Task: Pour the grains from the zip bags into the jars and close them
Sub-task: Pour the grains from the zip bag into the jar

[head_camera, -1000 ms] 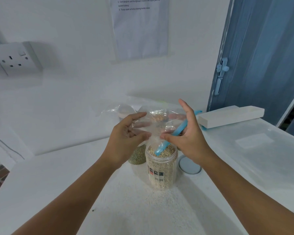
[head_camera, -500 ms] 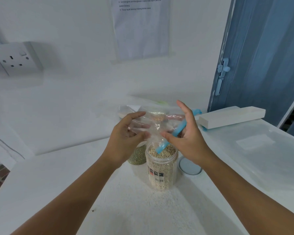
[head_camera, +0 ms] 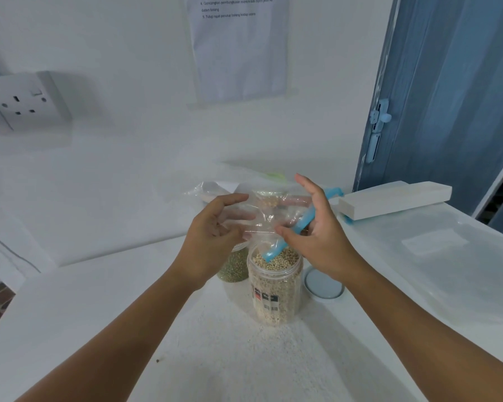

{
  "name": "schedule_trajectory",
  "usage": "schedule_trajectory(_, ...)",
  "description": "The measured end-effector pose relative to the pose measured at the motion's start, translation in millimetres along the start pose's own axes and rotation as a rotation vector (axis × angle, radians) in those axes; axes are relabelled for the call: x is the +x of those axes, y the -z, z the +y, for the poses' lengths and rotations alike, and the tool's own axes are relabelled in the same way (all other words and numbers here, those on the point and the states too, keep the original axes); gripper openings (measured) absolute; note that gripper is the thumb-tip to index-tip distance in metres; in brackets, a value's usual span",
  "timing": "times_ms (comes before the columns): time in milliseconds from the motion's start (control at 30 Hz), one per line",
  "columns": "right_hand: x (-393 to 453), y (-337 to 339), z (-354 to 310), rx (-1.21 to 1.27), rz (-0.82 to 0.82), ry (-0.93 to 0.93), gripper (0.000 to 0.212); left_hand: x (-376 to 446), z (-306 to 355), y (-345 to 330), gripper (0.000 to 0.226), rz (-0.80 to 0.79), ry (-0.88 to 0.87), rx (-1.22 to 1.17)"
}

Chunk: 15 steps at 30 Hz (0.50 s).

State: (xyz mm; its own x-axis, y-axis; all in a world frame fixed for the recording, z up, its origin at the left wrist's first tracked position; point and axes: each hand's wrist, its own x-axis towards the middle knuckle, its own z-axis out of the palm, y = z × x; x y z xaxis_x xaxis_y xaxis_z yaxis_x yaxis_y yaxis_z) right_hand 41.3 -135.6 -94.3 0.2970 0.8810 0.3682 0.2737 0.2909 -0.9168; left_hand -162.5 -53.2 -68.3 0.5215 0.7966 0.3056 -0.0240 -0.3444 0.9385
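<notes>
An open clear jar (head_camera: 276, 288) nearly full of beige grains stands on the white table (head_camera: 99, 314). Just above its mouth hangs a clear zip bag (head_camera: 266, 211) with a blue seal strip (head_camera: 301, 226), the strip's lower end dipping toward the grains. A few grains sit in the bag's upper fold. My left hand (head_camera: 215, 236) grips the bag's left side with curled fingers. My right hand (head_camera: 320, 239) pinches the blue strip between thumb and fingers, index finger raised. A jar of green grains (head_camera: 234, 266) stands behind my left hand, partly hidden.
A pale blue lid (head_camera: 323, 284) lies flat right of the beige jar. Another clear bag (head_camera: 206, 191) rests near the wall. A white oblong box (head_camera: 395, 198) lies at the back right beside a blue door (head_camera: 447, 97). A wall socket (head_camera: 24, 103) is at left.
My hands have drawn slightly apart, stretching the bag wider over the jar. My left thumb has lifted off my fingers. The jars and lid have not moved.
</notes>
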Motion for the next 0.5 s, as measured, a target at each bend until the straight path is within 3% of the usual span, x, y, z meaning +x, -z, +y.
schedule_trajectory(267, 0.4, -5.7, -1.2, -0.074, 0.075, 0.025, 0.092, -1.0, -0.7, 1.8, 0.063, -0.022, 0.039, 0.035)
schedule_trajectory(367, 0.0, -5.9, -0.7, -0.058, 0.033, 0.033, 0.088, 0.9, -2.9, 3.9, 0.060, -0.003, 0.033, 0.080)
schedule_trajectory(500, 0.5, -2.6, -2.2, 0.018, -0.019, 0.039, 0.079, 1.3, -1.3, 6.4, 0.058, -0.007, 0.068, -0.052)
